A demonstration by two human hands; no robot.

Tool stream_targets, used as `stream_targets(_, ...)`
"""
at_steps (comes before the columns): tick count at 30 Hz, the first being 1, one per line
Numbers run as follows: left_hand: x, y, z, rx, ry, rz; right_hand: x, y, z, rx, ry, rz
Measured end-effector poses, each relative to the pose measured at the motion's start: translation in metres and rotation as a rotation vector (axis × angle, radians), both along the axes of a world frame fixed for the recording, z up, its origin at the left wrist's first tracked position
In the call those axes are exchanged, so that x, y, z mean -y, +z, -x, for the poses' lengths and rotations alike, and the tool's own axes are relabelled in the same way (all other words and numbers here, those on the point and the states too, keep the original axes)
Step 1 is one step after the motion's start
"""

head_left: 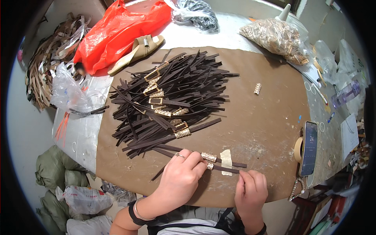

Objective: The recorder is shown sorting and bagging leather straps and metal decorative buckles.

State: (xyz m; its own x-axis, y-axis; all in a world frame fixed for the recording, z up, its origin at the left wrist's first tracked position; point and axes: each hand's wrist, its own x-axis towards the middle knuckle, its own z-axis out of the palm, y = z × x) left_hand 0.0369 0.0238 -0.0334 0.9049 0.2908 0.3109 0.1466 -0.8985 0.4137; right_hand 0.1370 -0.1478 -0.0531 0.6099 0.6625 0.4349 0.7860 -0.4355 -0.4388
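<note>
My left hand [181, 178] is closed, its fingertips gripping a small gold textured buckle [210, 166] threaded on a dark brown strap. My right hand [252, 191] pinches the right end of that same dark brown strap [227, 169]. Just above it lies a second strap with another gold buckle [209, 157]. A piece of cream masking tape [226, 162] sits at both straps, near their right ends. Beyond my left hand a large heap of dark brown straps [176, 90] spreads out, several of them carrying gold buckles [182, 133].
A brown sheet [266, 117] covers the work table. One loose gold buckle [257, 89] lies at right. A phone [308, 149] leans on a tape roll [298, 149]. Behind are a sandal [137, 53], a red plastic bag [113, 35] and a bag of gold parts [274, 39].
</note>
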Motion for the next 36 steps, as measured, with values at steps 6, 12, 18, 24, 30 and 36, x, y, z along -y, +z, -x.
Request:
stream_targets(6,0.001,0.001,-0.003,0.01,0.068,0.011,0.003,-0.009,-0.004,-0.034,-0.016,-0.044)
stream_targets(12,-0.006,0.009,0.007,-0.033,0.023,-0.01,0.0,0.002,0.002,-0.24,-0.05,-0.122)
stream_targets(18,-0.029,0.076,0.005,0.175,0.209,-0.425,0.005,0.023,0.009,-0.174,-0.033,-0.165)
stream_targets(24,-0.144,0.052,0.002,0.345,0.293,-0.252,0.002,0.026,0.009,-0.14,0.038,-0.181)
stream_targets(30,-0.249,0.042,0.128,-0.076,0.687,-0.125,-0.001,0.029,0.012,-0.175,-0.006,-0.177)
stream_targets(36,-0.234,0.01,0.157,-0.167,0.521,-0.193,-0.002,0.031,0.009,-0.221,-0.004,-0.133)
